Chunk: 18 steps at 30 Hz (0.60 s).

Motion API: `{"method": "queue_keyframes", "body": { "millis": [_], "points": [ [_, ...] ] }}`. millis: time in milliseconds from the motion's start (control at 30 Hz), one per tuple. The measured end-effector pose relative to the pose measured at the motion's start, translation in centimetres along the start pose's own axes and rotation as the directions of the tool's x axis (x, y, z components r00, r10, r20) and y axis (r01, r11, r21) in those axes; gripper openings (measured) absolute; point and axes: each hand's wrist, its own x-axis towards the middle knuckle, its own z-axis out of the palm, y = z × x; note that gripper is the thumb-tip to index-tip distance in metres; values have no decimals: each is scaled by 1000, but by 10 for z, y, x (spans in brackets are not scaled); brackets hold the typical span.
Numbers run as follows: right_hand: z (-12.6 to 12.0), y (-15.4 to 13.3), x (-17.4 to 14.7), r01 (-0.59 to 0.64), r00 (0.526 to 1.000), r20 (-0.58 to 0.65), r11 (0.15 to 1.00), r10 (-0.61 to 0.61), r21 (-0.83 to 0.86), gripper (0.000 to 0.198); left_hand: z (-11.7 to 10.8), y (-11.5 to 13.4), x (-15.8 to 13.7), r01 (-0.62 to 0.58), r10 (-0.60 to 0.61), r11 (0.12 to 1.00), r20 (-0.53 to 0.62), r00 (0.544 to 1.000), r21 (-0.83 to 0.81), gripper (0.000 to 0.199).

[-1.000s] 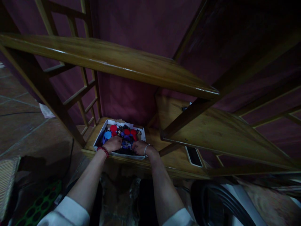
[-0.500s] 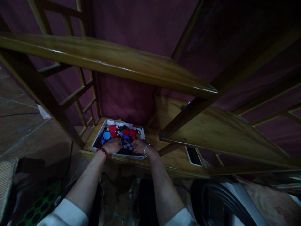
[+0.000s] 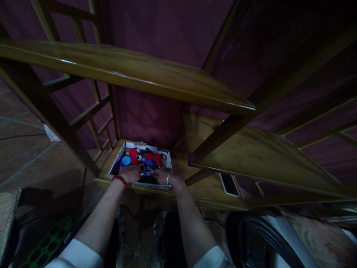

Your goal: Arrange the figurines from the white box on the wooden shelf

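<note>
A shallow white cardboard box [image 3: 169, 160] sits on the low wooden shelf. Inside lies a jumble of small items: red round pieces [image 3: 133, 152], a light-blue disc [image 3: 126, 160], and dark and blue pieces [image 3: 149, 163] that look like little figures. My left hand [image 3: 130, 174], with a red bead bracelet at the wrist, reaches over the box's near left part, its fingers curled. At the near right part is my right hand [image 3: 162, 175], wearing a silver bracelet, fingers bent down among the pieces. Dimness and the hands themselves hide whatever the fingertips hold.
A thick wooden shelf board [image 3: 145, 76] crosses above the box. To the right, another board [image 3: 245, 152] overhangs the low shelf, where a white-edged phone-like object [image 3: 229, 184] lies. A wooden lattice [image 3: 92, 108] stands left. Black chair-like curved part [image 3: 259, 230] is at lower right.
My left hand has shifted slightly left and my right hand slightly left and down, both still at the near side of the box. The view has barely moved.
</note>
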Motion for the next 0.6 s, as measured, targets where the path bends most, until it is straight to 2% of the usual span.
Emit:
{"method": "queue_keyframes", "body": {
  "millis": [200, 300, 400, 500, 600],
  "points": [
    [6, 2, 8, -27, 999, 22, 998, 26, 57, 33, 5, -9, 2, -120, 116, 986, -37, 993, -115, 31],
    [6, 1, 9, -51, 999, 3, 993, 51, 108, 29, 6, -11, 5, -97, 87, 974, -57, 995, -205, 34],
    [5, -2, 9, -105, 994, -14, 965, 112, 241, 25, 8, -10, 10, -46, 42, 923, -18, 999, -382, 33],
    [3, -5, 7, -174, 981, 3, 874, 193, 454, 26, 10, -7, 15, -33, 43, 882, 10, 999, -470, 31],
    [1, -6, 7, -214, 969, 46, 728, 243, 651, 27, 12, -2, 16, -31, 46, 860, 15, 999, -510, 29]
  ]
}}
